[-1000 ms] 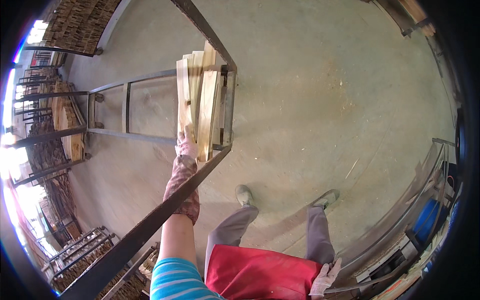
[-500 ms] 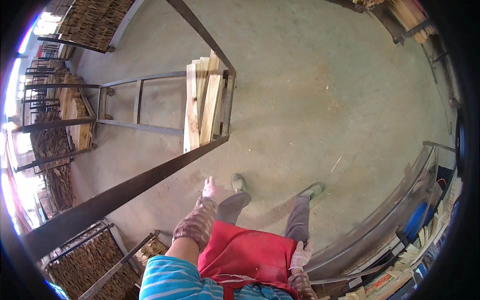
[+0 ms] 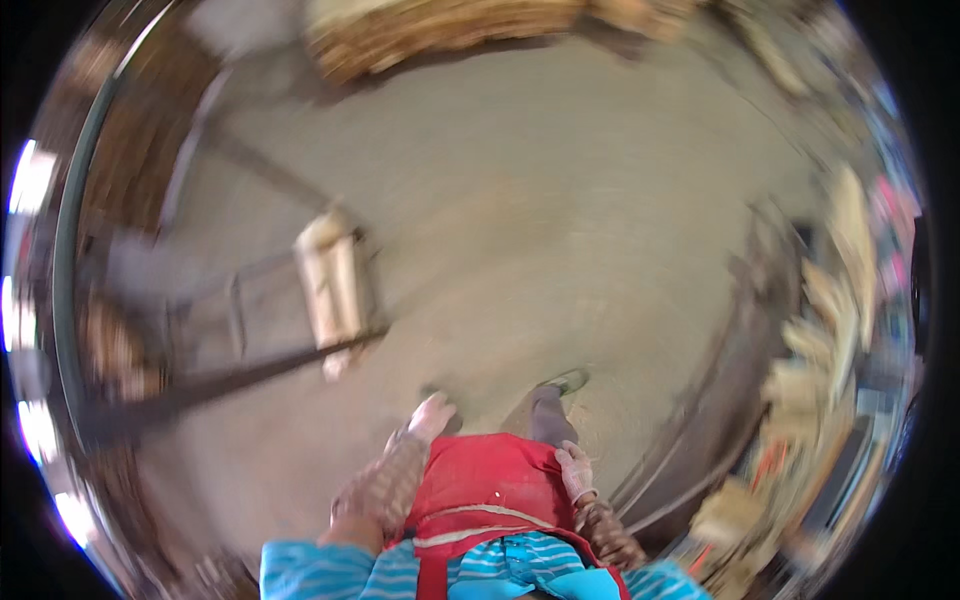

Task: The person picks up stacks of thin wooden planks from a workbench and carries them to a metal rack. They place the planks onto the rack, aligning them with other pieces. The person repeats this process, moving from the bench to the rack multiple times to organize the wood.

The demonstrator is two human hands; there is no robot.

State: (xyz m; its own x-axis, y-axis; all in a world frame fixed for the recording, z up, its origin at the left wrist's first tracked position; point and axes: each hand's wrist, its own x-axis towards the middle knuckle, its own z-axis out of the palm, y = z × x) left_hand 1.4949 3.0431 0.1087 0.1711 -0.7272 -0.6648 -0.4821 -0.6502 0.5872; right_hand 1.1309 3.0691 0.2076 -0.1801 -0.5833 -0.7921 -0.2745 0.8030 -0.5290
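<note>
My left hand [image 3: 432, 415], in a pale glove, hangs in front of the upper left corner of my red apron [image 3: 490, 475]. Motion softens its outline; the fingers look loosely stretched, with nothing visible in them. Along the apron's right edge, my gloved right hand [image 3: 575, 472] hangs beside my thigh, its fingers loose and holding nothing that shows. Whether it touches the cloth I cannot tell. Patterned sleeve covers reach over both forearms.
A metal frame cart [image 3: 240, 378] stands to the left, pale wooden boards [image 3: 335, 285] on its near end. Far ahead lies a long wood stack [image 3: 440, 35]. Scrap wood [image 3: 800, 400] is heaped at the right, beside a dark low structure [image 3: 715, 390]. Concrete floor [image 3: 560, 230] stretches between them.
My view has swung to the right, so the cart and boards sit farther left and lower. The far wood stack and more scrap wood have come into view. My left hand is nearer the apron.
</note>
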